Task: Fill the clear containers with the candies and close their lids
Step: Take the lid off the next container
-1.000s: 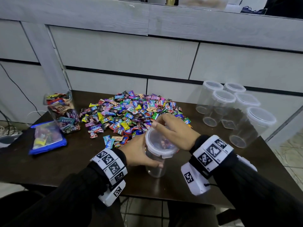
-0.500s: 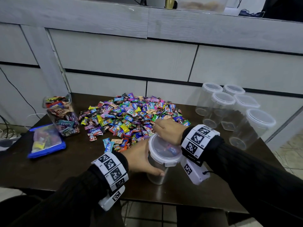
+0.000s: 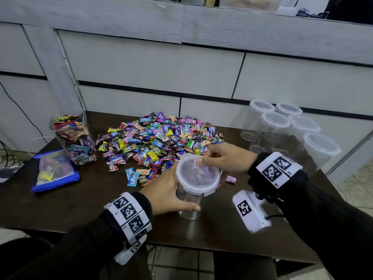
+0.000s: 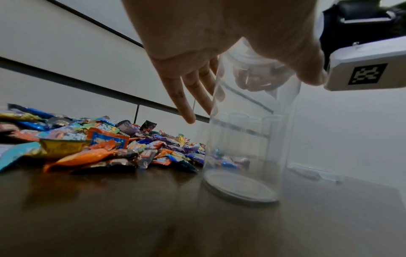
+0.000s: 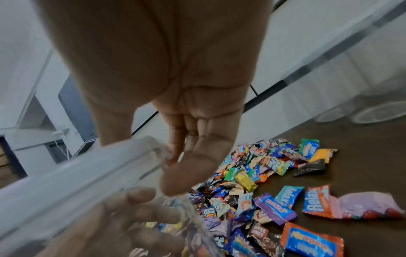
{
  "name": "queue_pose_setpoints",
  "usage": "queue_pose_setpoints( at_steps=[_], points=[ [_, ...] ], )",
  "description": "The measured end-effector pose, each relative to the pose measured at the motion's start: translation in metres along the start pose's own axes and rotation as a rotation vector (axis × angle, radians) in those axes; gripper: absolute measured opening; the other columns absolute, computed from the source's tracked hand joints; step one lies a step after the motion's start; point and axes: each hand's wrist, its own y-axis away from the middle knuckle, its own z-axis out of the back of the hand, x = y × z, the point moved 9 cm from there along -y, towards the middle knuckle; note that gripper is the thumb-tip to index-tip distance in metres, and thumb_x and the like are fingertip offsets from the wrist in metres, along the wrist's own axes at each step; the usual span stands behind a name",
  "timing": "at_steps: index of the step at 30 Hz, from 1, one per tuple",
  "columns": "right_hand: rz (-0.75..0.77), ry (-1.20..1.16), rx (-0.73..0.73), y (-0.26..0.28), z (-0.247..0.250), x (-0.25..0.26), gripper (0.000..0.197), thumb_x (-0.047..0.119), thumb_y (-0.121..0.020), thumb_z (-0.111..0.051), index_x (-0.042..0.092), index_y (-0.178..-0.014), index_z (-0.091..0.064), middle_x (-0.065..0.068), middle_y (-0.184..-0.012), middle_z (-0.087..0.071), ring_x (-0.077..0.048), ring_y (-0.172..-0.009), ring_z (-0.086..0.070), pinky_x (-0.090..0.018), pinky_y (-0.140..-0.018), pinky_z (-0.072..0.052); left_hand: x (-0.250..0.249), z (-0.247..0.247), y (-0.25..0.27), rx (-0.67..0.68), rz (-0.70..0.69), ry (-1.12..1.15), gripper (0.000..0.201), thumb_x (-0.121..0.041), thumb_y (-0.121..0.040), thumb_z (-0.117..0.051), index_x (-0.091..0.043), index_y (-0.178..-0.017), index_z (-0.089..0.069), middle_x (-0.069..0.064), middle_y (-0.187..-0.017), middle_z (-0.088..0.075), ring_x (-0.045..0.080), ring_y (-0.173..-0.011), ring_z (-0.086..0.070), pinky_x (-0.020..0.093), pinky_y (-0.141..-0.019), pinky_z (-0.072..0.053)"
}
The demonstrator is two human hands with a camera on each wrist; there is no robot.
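Observation:
A tall clear container (image 3: 188,201) stands on the dark table (image 3: 60,209) near its front edge, with a clear lid (image 3: 198,175) on top. My left hand (image 3: 171,190) grips its body from the left, thumb in front; in the left wrist view the fingers (image 4: 191,97) wrap the wall of the container (image 4: 248,139). My right hand (image 3: 220,158) pinches the lid's far clip, thumb tip on the tab. In the right wrist view the right hand (image 5: 175,167) sits at the lid's rim (image 5: 87,173). The candy pile (image 3: 157,142) lies just behind.
A clear container full of candies (image 3: 72,138) stands at the far left without a lid, beside a blue-edged lid (image 3: 54,170). Several lidded empty containers (image 3: 282,134) cluster at the back right. A loose pink candy (image 3: 230,179) lies right of the held container.
My right hand has slid from above the lid to its far rim, and its thumb now rests on the clip. The left hand has kept its grip on the container.

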Motion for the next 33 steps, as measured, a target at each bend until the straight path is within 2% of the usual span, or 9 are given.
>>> queue_pose_setpoints(
  at_steps=[5,8,11,14,18,21,24,30,33],
  points=[
    [0.190,-0.032,-0.080,-0.001,0.007,0.014,0.026,0.024,-0.087,-0.064,-0.002,-0.082,-0.065,-0.021,-0.073,-0.059,-0.022,-0.066,-0.050,-0.038,-0.063,-0.041,0.007,0.013,-0.004,0.041,0.042,0.098,0.098,-0.047,-0.056,-0.091,-0.046,-0.131,-0.028,-0.028,-0.130,-0.044,-0.017,-0.118,-0.043,0.011,-0.099,-0.034],
    [0.235,-0.073,-0.059,-0.002,0.002,0.021,0.017,0.020,-0.089,-0.061,0.005,-0.083,-0.067,-0.017,-0.078,-0.063,-0.019,-0.071,-0.054,-0.038,-0.070,-0.046,0.005,0.013,-0.008,0.120,0.051,0.047,0.107,-0.052,-0.049,-0.088,-0.031,-0.138,-0.032,-0.017,-0.133,-0.047,-0.001,-0.124,-0.046,0.025,-0.107,-0.036],
    [0.166,-0.114,-0.105,-0.008,0.001,0.016,0.038,0.029,-0.096,-0.049,0.004,-0.072,-0.063,-0.008,-0.066,-0.056,-0.017,-0.061,-0.050,-0.031,-0.066,-0.041,-0.004,0.005,-0.010,0.145,0.030,0.104,0.108,-0.054,-0.045,-0.086,-0.033,-0.137,-0.034,-0.014,-0.136,-0.050,0.003,-0.128,-0.045,0.026,-0.112,-0.033],
    [0.049,-0.015,-0.162,-0.015,0.000,0.005,0.049,0.035,-0.100,-0.040,0.015,-0.056,-0.045,-0.002,-0.054,-0.044,-0.014,-0.050,-0.040,-0.030,-0.061,-0.035,-0.008,-0.010,-0.010,0.158,0.020,0.185,0.085,-0.035,-0.055,-0.091,-0.030,-0.129,-0.051,-0.014,-0.127,-0.062,0.000,-0.121,-0.054,0.023,-0.107,-0.039],
    [0.011,0.099,-0.123,-0.020,-0.007,0.006,0.049,0.030,-0.100,-0.041,0.017,-0.054,-0.035,0.002,-0.049,-0.039,-0.006,-0.039,-0.036,-0.019,-0.047,-0.030,-0.009,-0.024,-0.009,0.198,0.003,0.198,0.064,-0.013,-0.067,-0.087,-0.040,-0.114,-0.052,-0.045,-0.102,-0.059,-0.024,-0.105,-0.051,-0.003,-0.090,-0.033],
    [0.028,0.170,-0.106,-0.022,-0.008,0.011,0.049,0.026,-0.101,-0.039,0.017,-0.053,-0.033,0.003,-0.050,-0.037,-0.007,-0.043,-0.034,-0.017,-0.045,-0.029,-0.009,-0.026,-0.011,0.209,-0.002,0.195,0.063,-0.010,-0.070,-0.086,-0.041,-0.111,-0.050,-0.046,-0.098,-0.057,-0.029,-0.100,-0.048,-0.007,-0.086,-0.030],
    [0.110,0.311,-0.194,-0.020,0.001,0.022,0.044,0.021,-0.099,-0.037,0.014,-0.056,-0.031,-0.001,-0.054,-0.034,-0.014,-0.050,-0.029,-0.032,-0.054,-0.025,-0.008,-0.023,-0.014,0.193,0.007,0.185,0.058,-0.014,-0.069,-0.087,-0.041,-0.108,-0.053,-0.043,-0.096,-0.057,-0.028,-0.099,-0.050,-0.006,-0.085,-0.031],
    [0.051,0.268,-0.236,-0.009,0.018,0.006,0.048,0.051,-0.097,-0.035,0.010,-0.074,-0.048,-0.004,-0.067,-0.049,-0.022,-0.064,-0.048,-0.031,-0.059,-0.034,-0.007,-0.015,-0.013,0.086,-0.020,0.058,0.071,-0.051,-0.058,-0.086,-0.039,-0.120,-0.054,-0.041,-0.113,-0.049,-0.031,-0.107,-0.039,-0.006,-0.093,-0.025],
    [-0.061,0.194,-0.133,-0.001,0.007,-0.013,0.070,0.071,-0.085,-0.031,0.006,-0.074,-0.055,-0.017,-0.064,-0.062,-0.026,-0.052,-0.061,-0.019,-0.043,-0.040,-0.003,-0.004,-0.012,-0.071,-0.013,-0.023,0.093,-0.077,-0.044,-0.072,-0.037,-0.126,-0.054,-0.045,-0.112,-0.040,-0.035,-0.104,-0.032,-0.008,-0.091,-0.019]
  ],
)
